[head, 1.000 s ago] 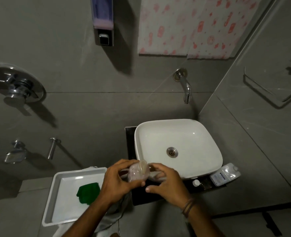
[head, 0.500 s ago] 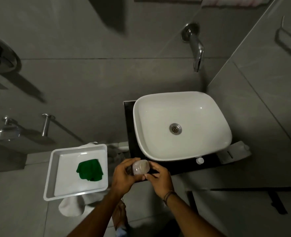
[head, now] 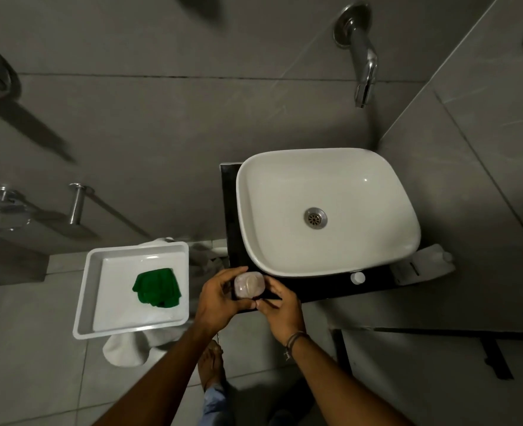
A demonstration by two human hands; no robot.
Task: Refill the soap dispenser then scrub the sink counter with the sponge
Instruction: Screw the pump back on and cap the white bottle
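I see both hands meeting just in front of the sink [head: 327, 210], at about 6 o'clock from its near-left corner. The left hand [head: 220, 299] cups a small translucent container [head: 249, 285], its fingers [head: 228, 273] wrapped around the left side and clamped on it; the right hand [head: 280, 305] presses against the right side, fingers curled onto the same container, with a cord bracelet [head: 294, 339] at the wrist. I cannot tell whether this container is the soap dispenser's own reservoir. It hangs over the front edge of the dark tabletop [head: 324, 289] that carries the sink. At 3 o'clock from the hands, a small white cap [head: 357, 278] sits on the tabletop, and farther the same way a pale refill bottle [head: 423, 264] lies on its side. At 9 o'clock from the hands, the green sponge [head: 157, 287] rests in a white tray [head: 85, 302], well apart from the sink. The wall tap [head: 363, 63] juts out at 12 o'clock above the basin.
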